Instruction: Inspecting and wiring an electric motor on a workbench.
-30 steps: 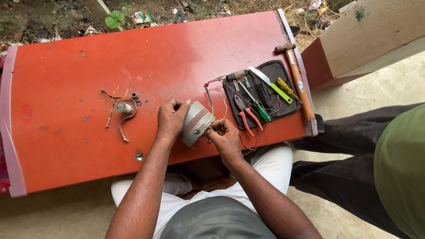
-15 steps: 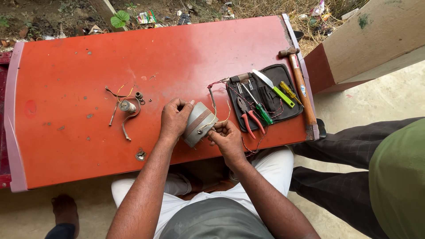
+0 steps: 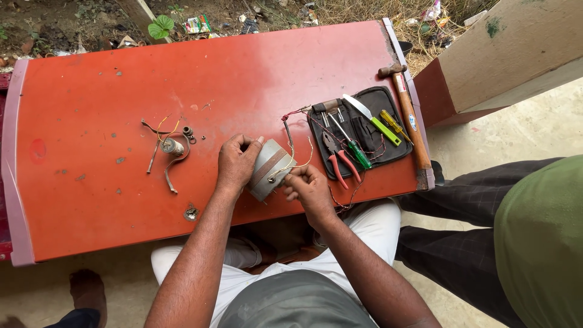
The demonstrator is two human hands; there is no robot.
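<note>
Grey metal cylinder (image 3: pixel 270 169) lies on our red table (image 3: pixel 91 109), just left of the black tool pouch (image 3: pixel 364 130). Our left hand (image 3: pixel 237 164) is wrapped around its left side; our right hand (image 3: pixel 310 187) pinches a thin wire (image 3: pixel 303 159) at its right end. A hammer (image 3: pixel 408 115) lies just beyond the pouch.
</note>
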